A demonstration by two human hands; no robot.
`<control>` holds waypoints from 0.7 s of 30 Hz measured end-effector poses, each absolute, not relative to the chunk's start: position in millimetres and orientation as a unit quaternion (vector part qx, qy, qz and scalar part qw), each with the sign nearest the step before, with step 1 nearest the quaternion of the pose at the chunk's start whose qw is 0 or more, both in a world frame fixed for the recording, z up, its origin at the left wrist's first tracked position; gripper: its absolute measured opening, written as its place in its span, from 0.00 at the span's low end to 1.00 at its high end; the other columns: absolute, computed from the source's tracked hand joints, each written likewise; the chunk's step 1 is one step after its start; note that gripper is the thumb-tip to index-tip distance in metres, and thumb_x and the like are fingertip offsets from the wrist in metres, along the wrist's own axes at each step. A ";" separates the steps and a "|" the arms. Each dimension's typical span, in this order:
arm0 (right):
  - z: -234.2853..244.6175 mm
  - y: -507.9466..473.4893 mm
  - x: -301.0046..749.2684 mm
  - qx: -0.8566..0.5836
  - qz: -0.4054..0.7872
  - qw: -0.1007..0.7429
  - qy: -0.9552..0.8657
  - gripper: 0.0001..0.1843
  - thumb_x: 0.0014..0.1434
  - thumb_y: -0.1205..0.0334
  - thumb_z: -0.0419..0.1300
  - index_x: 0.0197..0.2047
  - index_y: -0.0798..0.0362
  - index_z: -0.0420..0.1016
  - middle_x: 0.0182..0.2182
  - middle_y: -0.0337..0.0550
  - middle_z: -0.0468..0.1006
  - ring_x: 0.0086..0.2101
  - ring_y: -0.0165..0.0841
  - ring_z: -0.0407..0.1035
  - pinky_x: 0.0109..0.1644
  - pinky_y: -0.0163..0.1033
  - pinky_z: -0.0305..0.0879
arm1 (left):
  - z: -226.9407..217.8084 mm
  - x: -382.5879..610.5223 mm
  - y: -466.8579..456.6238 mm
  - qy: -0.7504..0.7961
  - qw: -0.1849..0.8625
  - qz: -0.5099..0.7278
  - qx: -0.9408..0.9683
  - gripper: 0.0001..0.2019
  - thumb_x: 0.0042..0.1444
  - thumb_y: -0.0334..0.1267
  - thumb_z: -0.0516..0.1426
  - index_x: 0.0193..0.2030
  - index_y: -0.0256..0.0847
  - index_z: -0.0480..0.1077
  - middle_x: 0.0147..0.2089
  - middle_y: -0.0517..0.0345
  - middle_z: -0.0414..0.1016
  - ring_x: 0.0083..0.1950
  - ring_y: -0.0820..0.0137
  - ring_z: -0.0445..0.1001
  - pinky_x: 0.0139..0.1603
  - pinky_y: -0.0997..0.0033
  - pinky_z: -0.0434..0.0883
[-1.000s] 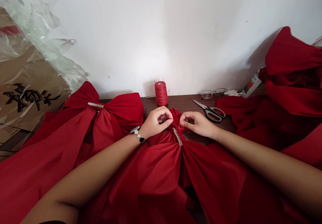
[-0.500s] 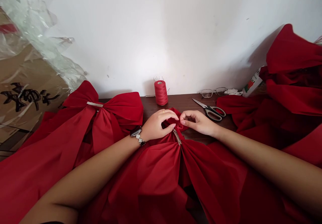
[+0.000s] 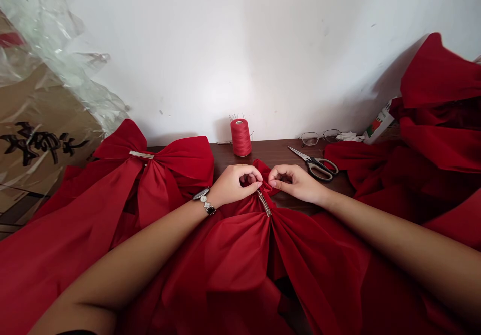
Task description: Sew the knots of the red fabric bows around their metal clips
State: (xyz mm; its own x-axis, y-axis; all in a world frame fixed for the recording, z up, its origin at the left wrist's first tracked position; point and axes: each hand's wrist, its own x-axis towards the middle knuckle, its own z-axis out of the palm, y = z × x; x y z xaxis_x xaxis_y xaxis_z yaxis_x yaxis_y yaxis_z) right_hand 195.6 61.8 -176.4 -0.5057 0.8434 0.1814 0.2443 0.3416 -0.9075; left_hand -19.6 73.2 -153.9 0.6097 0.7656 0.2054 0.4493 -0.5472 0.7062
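Note:
A large red bow (image 3: 240, 255) lies in front of me with a metal hair clip (image 3: 263, 203) at its gathered middle. My left hand (image 3: 238, 184), with a watch and bracelet at the wrist, pinches thumb and forefinger together just above the clip. Across a small gap, my right hand (image 3: 295, 183) is closed in a similar pinch, facing it. Whatever lies between the fingertips of either hand is too small to make out. Gathered red fabric shows behind and below the fingertips.
A second red bow (image 3: 180, 164) with a clip lies at left. Behind my hands stand a red thread spool (image 3: 241, 138) topped with needles, scissors (image 3: 315, 164) and eyeglasses (image 3: 310, 139). Red fabric (image 3: 443, 124) is heaped at right; a plastic-covered cardboard box (image 3: 33, 119) stands at far left.
My left thumb and forefinger were apart and have come together in a pinch near the clip. My right hand keeps its pinch, nearly still.

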 end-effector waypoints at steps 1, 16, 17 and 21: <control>-175.9 61.6 195.4 -0.364 0.442 0.338 -0.747 0.15 0.58 0.51 0.60 0.31 0.57 0.71 0.28 0.42 0.73 0.29 0.30 0.64 0.37 0.36 0.62 | -153.2 -19.5 72.9 0.366 0.312 0.252 0.840 0.07 0.55 0.37 0.57 0.35 0.36 0.75 0.32 0.56 0.78 0.31 0.73 0.72 0.34 0.75 0.68; -176.4 62.4 196.4 -0.362 0.420 0.324 -0.766 0.16 0.60 0.50 0.57 0.31 0.56 0.70 0.28 0.42 0.72 0.30 0.30 0.64 0.37 0.36 0.62 | -156.8 -5.7 65.8 0.406 0.370 0.254 0.796 0.11 0.58 0.42 0.56 0.32 0.37 0.74 0.31 0.58 0.75 0.32 0.71 0.69 0.36 0.72 0.65; -176.3 62.5 196.5 -0.362 0.417 0.324 -0.768 0.16 0.60 0.51 0.57 0.31 0.56 0.70 0.28 0.42 0.72 0.30 0.30 0.64 0.37 0.36 0.62 | -156.6 -6.0 65.8 0.407 0.372 0.260 0.793 0.11 0.58 0.41 0.56 0.31 0.37 0.74 0.31 0.59 0.74 0.32 0.72 0.68 0.36 0.72 0.64; -175.4 63.0 196.8 -0.369 0.398 0.317 -0.778 0.13 0.60 0.53 0.56 0.31 0.55 0.68 0.28 0.41 0.72 0.30 0.30 0.64 0.37 0.35 0.61 | -156.1 -7.4 66.7 0.395 0.352 0.288 0.798 0.10 0.58 0.40 0.57 0.31 0.37 0.73 0.33 0.58 0.72 0.33 0.72 0.66 0.37 0.72 0.64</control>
State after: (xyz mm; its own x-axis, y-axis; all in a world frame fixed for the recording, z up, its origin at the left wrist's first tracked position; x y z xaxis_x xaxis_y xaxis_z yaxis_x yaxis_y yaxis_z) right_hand 196.8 63.0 -175.4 -0.5267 0.8263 0.1996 0.3207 0.4106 -0.8536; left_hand -7.4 66.7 -156.1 0.5221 0.8335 0.1808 0.4282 -0.4395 0.7896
